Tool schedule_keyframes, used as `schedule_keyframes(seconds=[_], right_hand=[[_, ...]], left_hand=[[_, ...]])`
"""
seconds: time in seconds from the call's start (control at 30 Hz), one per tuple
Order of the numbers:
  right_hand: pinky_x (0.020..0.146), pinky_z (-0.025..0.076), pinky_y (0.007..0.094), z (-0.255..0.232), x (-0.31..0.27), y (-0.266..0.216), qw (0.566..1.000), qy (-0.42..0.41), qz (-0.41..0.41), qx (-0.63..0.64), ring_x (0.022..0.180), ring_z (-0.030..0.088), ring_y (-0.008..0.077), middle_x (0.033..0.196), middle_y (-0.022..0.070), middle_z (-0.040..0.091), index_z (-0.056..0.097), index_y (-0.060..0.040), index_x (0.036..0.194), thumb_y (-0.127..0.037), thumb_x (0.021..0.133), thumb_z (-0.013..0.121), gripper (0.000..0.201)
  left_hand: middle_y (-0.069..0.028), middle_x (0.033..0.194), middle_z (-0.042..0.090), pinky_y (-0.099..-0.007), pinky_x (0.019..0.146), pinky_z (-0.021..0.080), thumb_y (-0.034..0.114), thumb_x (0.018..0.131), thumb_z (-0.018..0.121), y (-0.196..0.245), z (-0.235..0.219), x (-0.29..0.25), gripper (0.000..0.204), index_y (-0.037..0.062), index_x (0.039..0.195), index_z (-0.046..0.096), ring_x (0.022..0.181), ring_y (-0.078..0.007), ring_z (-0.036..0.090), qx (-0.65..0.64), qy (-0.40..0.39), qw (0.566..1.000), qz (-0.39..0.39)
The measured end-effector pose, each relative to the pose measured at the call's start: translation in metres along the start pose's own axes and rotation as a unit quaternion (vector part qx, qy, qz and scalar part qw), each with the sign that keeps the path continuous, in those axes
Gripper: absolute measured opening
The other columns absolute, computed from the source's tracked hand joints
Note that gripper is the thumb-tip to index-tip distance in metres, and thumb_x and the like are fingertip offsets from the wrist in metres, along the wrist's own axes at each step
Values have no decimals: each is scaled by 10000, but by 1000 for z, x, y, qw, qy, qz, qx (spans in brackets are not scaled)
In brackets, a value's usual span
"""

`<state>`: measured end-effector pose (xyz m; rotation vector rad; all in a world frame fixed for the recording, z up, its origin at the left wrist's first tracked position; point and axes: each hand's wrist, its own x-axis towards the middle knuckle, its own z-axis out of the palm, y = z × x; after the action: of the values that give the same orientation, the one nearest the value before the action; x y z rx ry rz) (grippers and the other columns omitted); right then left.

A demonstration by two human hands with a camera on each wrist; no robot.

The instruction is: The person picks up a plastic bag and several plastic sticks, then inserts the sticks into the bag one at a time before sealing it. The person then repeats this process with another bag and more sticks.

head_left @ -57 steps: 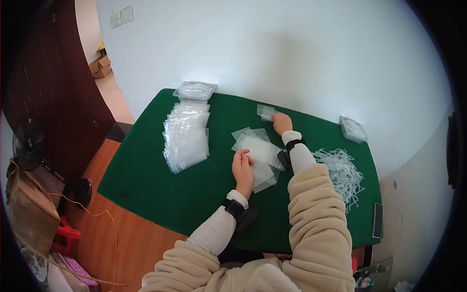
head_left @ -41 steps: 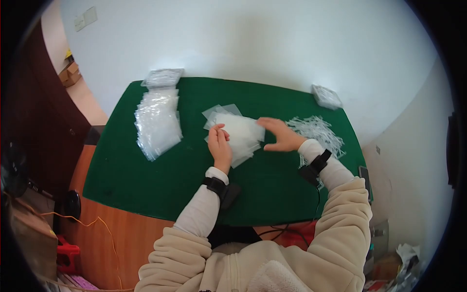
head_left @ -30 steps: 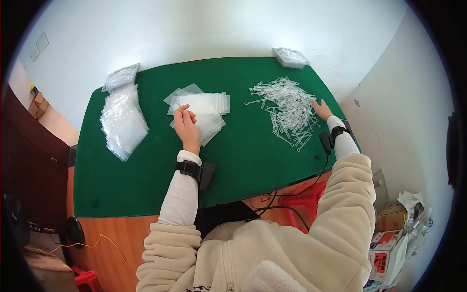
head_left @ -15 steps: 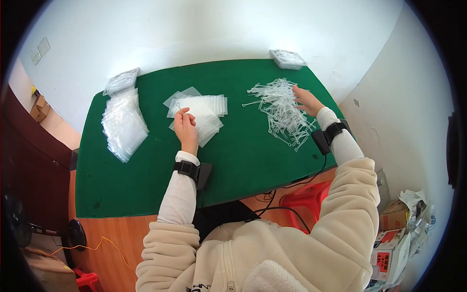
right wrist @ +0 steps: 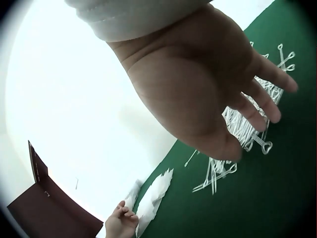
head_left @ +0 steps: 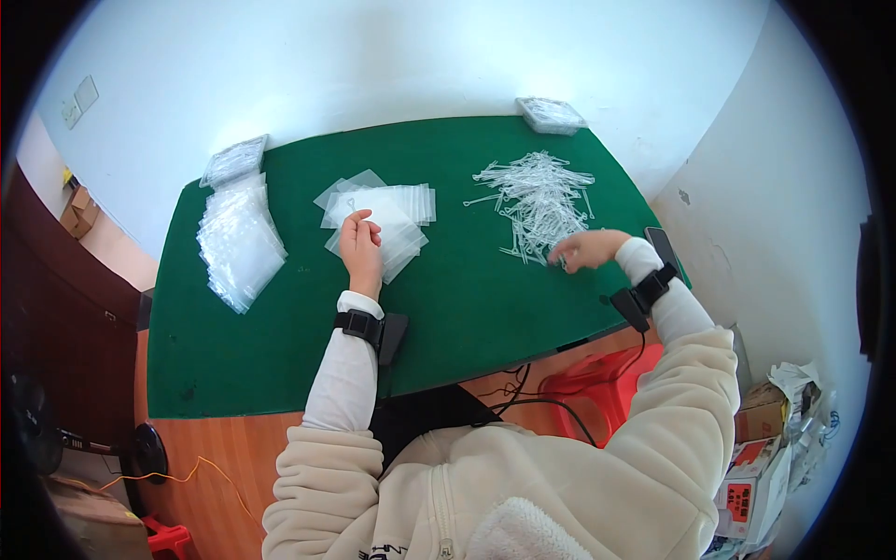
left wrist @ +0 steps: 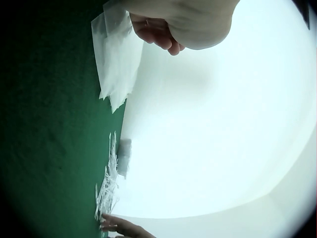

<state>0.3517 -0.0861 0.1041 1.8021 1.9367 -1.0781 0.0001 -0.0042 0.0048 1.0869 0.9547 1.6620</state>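
In the head view my left hand [head_left: 360, 250] is over a fanned pile of clear plastic bags [head_left: 397, 207], fingers curled. From its fingertips pokes a small clear plastic stick with a looped end [head_left: 352, 203]; the rest is hidden in the hand. Fingers spread and slightly bent, my right hand [head_left: 588, 250] reaches over the near right edge of a heap of clear looped plastic sticks [head_left: 541, 201]. The right wrist view shows its palm [right wrist: 198, 94] bare, with heart-shaped loops [right wrist: 267, 147] by the fingertips. Curled left fingers [left wrist: 153, 34] show in the left wrist view.
A second fan of shiny bags [head_left: 238, 243] lies at the left, below a packed bag [head_left: 235, 161]. Another packed bag [head_left: 551, 116] sits at the back right. A phone [head_left: 661, 245] lies by the right edge of the green table [head_left: 420, 327]. A red stool [head_left: 597, 387] stands below.
The head view turned right. My right hand left the small bags at the back, crossed to the stick heap's right side, and swept in over it, then toward its near edge. Left hand stayed over the bags.
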Motion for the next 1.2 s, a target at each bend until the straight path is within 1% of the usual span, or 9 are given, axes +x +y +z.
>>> schedule_keyframes(seconds=[0.13, 0.3, 0.43, 0.5, 0.67, 0.77, 0.93, 1.03, 1.2], right_hand=[[590, 497, 316, -27, 58, 25, 997, 63, -44, -4, 792, 560, 177, 935, 52, 599, 513, -200, 1233, -199, 710, 568, 526], [612, 513, 318, -48, 57, -8, 985, 164, -29, 55, 777, 573, 186, 910, 75, 603, 532, -141, 1203, -169, 711, 553, 493], [645, 528, 316, -41, 53, -30, 988, 113, -84, 69, 814, 580, 193, 954, 97, 595, 550, -64, 1155, -144, 720, 531, 443], [677, 528, 305, -20, 38, -55, 979, -96, -89, 155, 833, 562, 168, 951, 89, 593, 564, -14, 1104, -104, 743, 518, 375], [642, 534, 318, -7, 72, -54, 988, -48, -99, 104, 841, 577, 187, 978, 89, 585, 579, -29, 1074, -124, 731, 509, 362], [651, 524, 348, -22, 92, -51, 983, 113, -82, 122, 861, 583, 220, 1019, 103, 592, 594, -46, 1039, -115, 723, 507, 334], [712, 500, 382, -20, 129, -54, 963, 232, -137, -23, 928, 567, 290, 1054, 132, 575, 607, -67, 985, -111, 716, 510, 289], [739, 470, 406, 10, 147, -60, 868, 476, -121, -79, 898, 550, 331, 957, 145, 571, 604, -58, 892, -112, 709, 519, 209], [726, 456, 416, 36, 153, -75, 800, 581, -68, -131, 854, 539, 318, 867, 127, 550, 582, -46, 806, -110, 716, 531, 121]], left_hand=[[7, 678, 499, -183, 504, 338, 65, 887, 378, 0, -2, 1, 177, 25, 958, 535, 555, -44, 407, 1, -1, 1000, -1], [4, 683, 502, -184, 507, 344, 69, 893, 376, 0, -3, 3, 178, 26, 961, 536, 557, -46, 411, 8, -5, 1000, -3], [-2, 693, 509, -184, 518, 359, 69, 894, 376, -1, -2, 3, 179, 26, 961, 537, 563, -49, 424, 8, -8, 1000, -16], [-4, 698, 512, -183, 522, 365, 68, 894, 376, 1, -1, 2, 179, 26, 960, 537, 565, -50, 429, 12, -6, 1000, -18], [-18, 723, 515, -205, 587, 400, 85, 886, 393, 8, 0, -5, 181, 36, 964, 549, 621, -86, 464, 0, -54, 999, -5], [-22, 722, 519, -216, 595, 414, 82, 877, 394, 7, 7, -6, 170, 40, 931, 550, 620, -94, 475, -34, -100, 994, 21], [-2, 668, 484, -210, 533, 375, 82, 869, 359, -1, 0, -5, 175, 30, 878, 526, 564, -78, 437, 1, -172, 985, 10], [8, 639, 453, -212, 527, 357, 90, 864, 353, -1, -5, -6, 176, 32, 856, 519, 561, -73, 412, 81, -225, 971, 8], [16, 620, 422, -211, 531, 338, 111, 881, 353, 6, 3, -12, 190, 32, 876, 525, 571, -67, 381, 97, -271, 958, -3]])
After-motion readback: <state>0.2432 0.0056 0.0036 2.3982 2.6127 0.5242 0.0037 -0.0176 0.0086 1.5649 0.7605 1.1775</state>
